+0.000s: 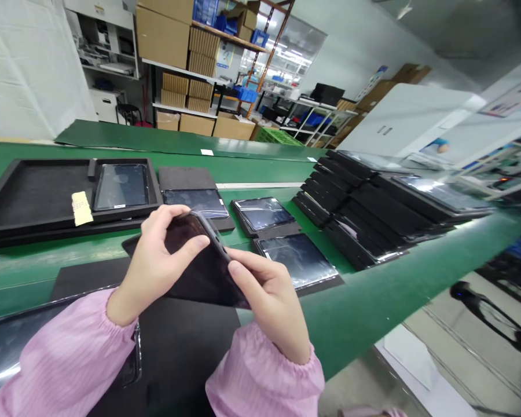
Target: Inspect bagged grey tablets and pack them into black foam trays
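Between my two hands a dark tablet (204, 272) is held up at a tilt, its edge with small buttons or ports turned upward. My left hand (162, 249) grips its upper left corner, thumb across the dark screen and fingers behind. At the right, my right hand (269, 289) pinches the same edge between thumb and fingers. Beneath lies a black foam sheet (178, 359) on the green bench. Another tablet (125, 359) in clear film lies at the lower left, partly covered by my left sleeve.
A black foam tray (39, 191) with a yellow note (82, 208) and a tablet (121, 185) stands at the left. More tablets (297, 258) lie beyond my hands on foam. Tall stacks of black trays (364, 202) fill the right side of the green bench (356, 324).
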The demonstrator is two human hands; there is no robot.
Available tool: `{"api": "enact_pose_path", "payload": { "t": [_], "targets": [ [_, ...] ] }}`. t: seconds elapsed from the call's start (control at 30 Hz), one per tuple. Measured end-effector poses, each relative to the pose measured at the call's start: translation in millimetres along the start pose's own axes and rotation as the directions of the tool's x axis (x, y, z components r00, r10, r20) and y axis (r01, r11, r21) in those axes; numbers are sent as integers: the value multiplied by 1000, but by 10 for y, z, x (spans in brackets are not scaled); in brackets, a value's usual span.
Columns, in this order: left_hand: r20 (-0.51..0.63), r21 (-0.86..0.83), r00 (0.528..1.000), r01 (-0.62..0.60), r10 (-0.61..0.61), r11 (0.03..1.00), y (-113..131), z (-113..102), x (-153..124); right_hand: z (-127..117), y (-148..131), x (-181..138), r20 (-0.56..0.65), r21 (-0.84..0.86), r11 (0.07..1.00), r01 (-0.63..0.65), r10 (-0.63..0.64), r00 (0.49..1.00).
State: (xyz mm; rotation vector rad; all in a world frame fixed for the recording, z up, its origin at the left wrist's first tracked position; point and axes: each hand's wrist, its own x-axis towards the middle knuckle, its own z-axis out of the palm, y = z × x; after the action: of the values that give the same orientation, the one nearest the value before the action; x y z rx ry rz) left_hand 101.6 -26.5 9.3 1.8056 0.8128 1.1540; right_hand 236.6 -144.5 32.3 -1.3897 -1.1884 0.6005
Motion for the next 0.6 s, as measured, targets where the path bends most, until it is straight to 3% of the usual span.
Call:
{"api": "enact_pose_path", "payload": {
  "t": [0.13,0.3,0.43,0.6],
  "targets": [
    [-123,119,992,1,14,993,74,6,-24,35,28,-2,-89,-111,994,5,-15,996],
    [-183,241,981,-21,67,970,85,15,-4,110,82,74,-229,-197,980,23,-69,971],
    [-231,322,968,-22,101,946,76,-13,34,191,194,173,-373,-283,959,33,-142,917],
    [-212,272,977,26,33,962,220,-91,17,234,236,180,-425,-424,883,202,-391,817]
  ]
}}
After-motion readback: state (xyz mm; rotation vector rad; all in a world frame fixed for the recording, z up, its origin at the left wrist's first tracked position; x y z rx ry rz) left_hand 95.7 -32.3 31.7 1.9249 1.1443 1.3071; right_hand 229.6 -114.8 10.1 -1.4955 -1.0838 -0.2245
